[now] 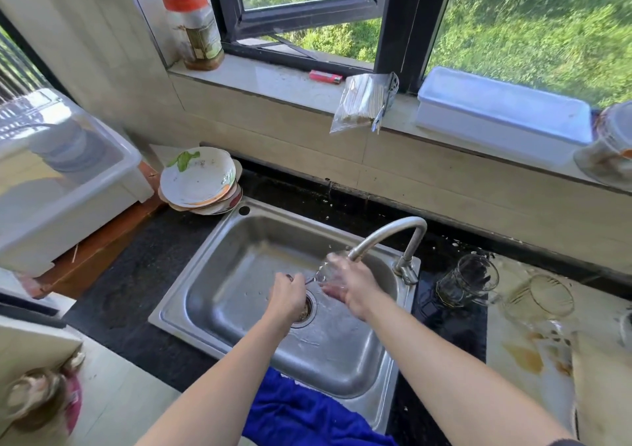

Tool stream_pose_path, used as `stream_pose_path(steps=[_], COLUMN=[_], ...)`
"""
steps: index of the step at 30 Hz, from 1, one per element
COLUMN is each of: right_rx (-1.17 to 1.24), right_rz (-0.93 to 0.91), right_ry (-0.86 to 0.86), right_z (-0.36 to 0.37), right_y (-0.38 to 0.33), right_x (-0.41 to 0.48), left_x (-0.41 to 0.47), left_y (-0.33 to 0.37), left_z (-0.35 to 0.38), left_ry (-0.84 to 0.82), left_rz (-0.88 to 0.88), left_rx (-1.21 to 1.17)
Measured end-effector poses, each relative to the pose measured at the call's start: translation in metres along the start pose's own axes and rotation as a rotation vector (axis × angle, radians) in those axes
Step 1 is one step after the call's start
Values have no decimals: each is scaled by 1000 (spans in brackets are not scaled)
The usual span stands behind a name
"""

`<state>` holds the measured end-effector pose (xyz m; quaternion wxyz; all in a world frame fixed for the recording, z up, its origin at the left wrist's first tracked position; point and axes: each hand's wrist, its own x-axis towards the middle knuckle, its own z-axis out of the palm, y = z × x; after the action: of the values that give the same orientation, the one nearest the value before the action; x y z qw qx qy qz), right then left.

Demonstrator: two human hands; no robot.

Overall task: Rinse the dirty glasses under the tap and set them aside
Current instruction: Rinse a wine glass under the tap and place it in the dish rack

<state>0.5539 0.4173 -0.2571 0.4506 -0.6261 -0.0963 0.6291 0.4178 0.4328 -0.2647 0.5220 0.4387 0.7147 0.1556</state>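
Note:
Over the steel sink (212, 250) I hold a clear stemmed glass (325, 272) tilted on its side, just below the spout of the tap (386, 232). My left hand (286, 297) grips the stem or foot of the glass. My right hand (352, 286) is curled around its bowl. Whether water runs is hard to tell. Two more glasses lie on the counter right of the sink: a clear handled mug (466, 283) and a gold-rimmed glass (542, 300) beside it.
A stack of dirty plates (198, 180) sits at the sink's back left corner. A white plastic box (68, 185) stands at the left. A blue cloth (301, 411) hangs over the sink's front edge. The window sill holds a jar (193, 28), a lighter (325, 77), a bag of sticks (367, 102) and a white container (502, 110).

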Motion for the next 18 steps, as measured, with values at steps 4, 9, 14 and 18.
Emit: stream_pose_path(steps=[4,9,14,18], right_rx=[-574,-1119,-492,-394], right_rz=[-457,-901,-223,0], right_ry=[146,202,120,-46], right_z=[-6,-22,-22,-41], right_y=[17,25,2,-11], right_x=[-7,1,-2,-6], left_x=[1,2,2,10], left_y=[5,-6,-15,-6], left_z=[-1,-1,3,12], left_ry=[-357,-624,-530,-337], left_rz=[-422,-588,-467,-224], left_rx=[-349,-555,-385,-300])
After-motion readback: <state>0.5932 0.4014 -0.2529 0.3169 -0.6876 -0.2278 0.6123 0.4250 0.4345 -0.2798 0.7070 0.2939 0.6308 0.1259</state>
